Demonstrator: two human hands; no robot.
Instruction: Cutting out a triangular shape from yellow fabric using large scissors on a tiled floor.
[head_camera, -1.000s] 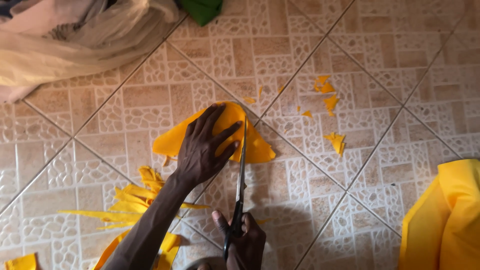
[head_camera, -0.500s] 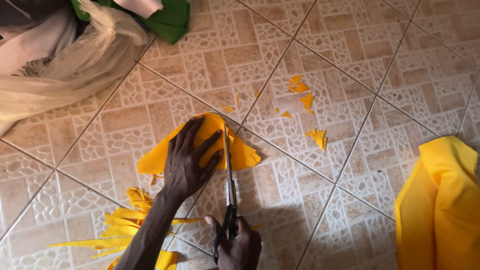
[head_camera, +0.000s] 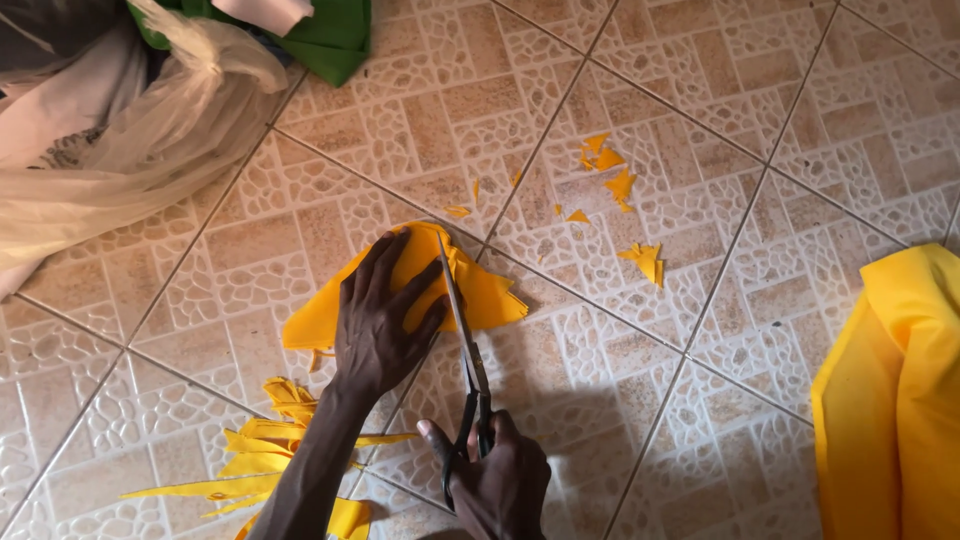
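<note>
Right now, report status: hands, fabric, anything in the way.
Left hand flat on folded yellow fabric. Right hand grips scissors, blades across fabric. Yellow scraps lie beyond, apart.

The folded cloth piece is a plain saturated yellow-orange with no print. The scissors crossing it have grey metal blades and black handles. The floor around the cloth piece is tan and brown tile bearing a white pebble-and-brick pattern, divided by pale diagonal grout lines. Scraps beyond the cloth piece and the strips near it match its yellow-orange. The large fabric is the same colour. The cloth far from the cloth piece is solid green; the bag is translucent off-white.
</note>
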